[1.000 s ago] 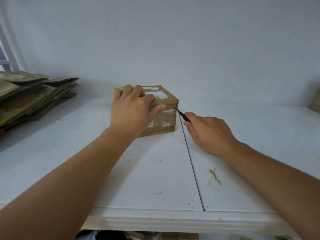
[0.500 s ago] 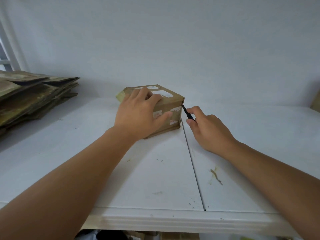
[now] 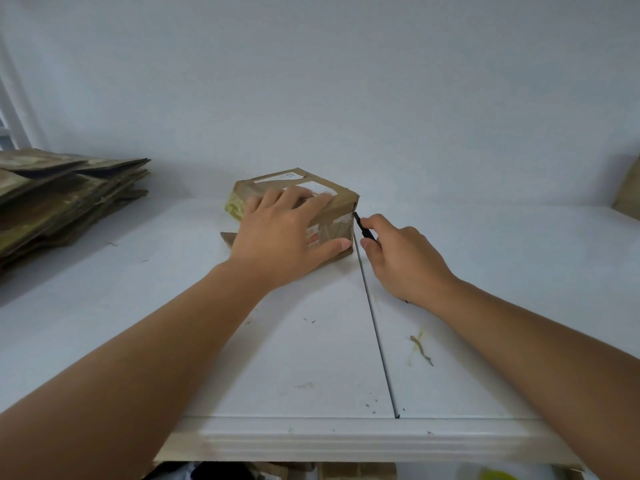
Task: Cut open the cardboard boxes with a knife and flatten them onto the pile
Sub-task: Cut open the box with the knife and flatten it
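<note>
Firmly planted, the left hand (image 3: 284,237) lies on a small taped cardboard box (image 3: 332,206), its fingers (image 3: 298,199) spread straight over the top face and the thumb pressed along the near side. Just past the thumb tip, the right hand (image 3: 405,258) curls its fingers (image 3: 375,225) around a black knife (image 3: 362,228), the tip meeting the box's near right corner edge. The box sits beneath the left palm, slightly tilted, brown and creased, banded with glossy tape and torn white labels; a yellowish scrap bulges from its far left side and a loose flap pokes out at its base behind the wrist. Under both hands runs a white table (image 3: 173,323), smooth, scuffed and flecked with paper crumbs, a dark seam running from the knife hand toward the moulded front edge. Right of the knife hand the tabletop lies bare up to the pale wall. Well left of the spread fingers, a pile of flattened cardboard (image 3: 65,199) rests in ragged layers.
</note>
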